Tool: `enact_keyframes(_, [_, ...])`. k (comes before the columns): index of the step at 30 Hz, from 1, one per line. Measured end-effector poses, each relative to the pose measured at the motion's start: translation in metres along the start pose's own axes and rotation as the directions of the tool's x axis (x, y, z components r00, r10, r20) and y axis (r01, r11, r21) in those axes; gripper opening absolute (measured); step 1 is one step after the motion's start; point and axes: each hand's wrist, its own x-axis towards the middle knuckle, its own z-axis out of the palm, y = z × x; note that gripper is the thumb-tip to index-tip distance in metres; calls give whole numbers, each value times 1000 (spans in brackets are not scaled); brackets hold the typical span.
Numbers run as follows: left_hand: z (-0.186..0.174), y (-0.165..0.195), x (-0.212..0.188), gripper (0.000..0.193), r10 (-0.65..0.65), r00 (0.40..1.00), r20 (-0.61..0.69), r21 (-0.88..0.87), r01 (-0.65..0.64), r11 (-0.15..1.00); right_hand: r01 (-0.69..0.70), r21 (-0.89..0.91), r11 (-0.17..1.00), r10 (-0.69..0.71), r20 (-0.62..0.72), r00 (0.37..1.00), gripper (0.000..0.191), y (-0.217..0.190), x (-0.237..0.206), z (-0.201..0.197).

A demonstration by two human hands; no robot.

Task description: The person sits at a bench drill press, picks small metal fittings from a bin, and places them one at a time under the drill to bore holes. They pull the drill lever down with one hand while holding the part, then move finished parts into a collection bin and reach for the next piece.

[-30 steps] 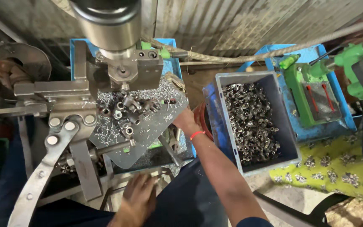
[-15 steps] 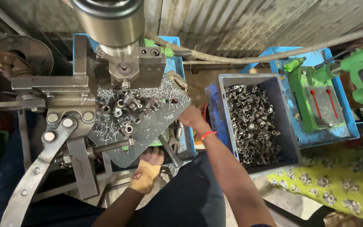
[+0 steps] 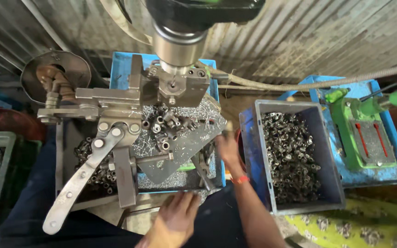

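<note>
Hands: two, both empty, fingers loose – left (image 3: 175, 218), right (image 3: 226, 147) | grey crate (image 3: 331, 183): one | lever (image 3: 81, 177): one

— Where am I working?
— In a small metal workshop: a drill press (image 3: 180, 41) stands over my steel jig (image 3: 129, 119) strewn with shavings, a blue crate (image 3: 295, 156) of small metal parts sits right, and corrugated sheet walls (image 3: 322, 36) rise behind.
</note>
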Motion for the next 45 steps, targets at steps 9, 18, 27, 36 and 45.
enact_keyframes(9, [-125,23,72,30,118,917,-381,155,-62,986,583,223,781,-555,-181,812,33,-176,-140,-130])
enact_keyframes(18, [-102,-1,102,43,-3,883,-469,207,113,972,854,139,502,-862,1,507,48,-190,-139,-148])
enact_keyframes(27, [-112,29,44,36,66,935,-349,117,-26,993,398,-402,824,-388,111,915,20,19,-37,-6])
enact_keyframes(36, [-98,24,-24,26,-161,932,-326,4,171,985,585,-429,688,-606,103,789,27,28,-39,24])
enact_keyframes(45, [-152,10,-50,24,-5,870,-492,193,115,975,708,211,674,-601,-401,691,27,-136,-151,-111])
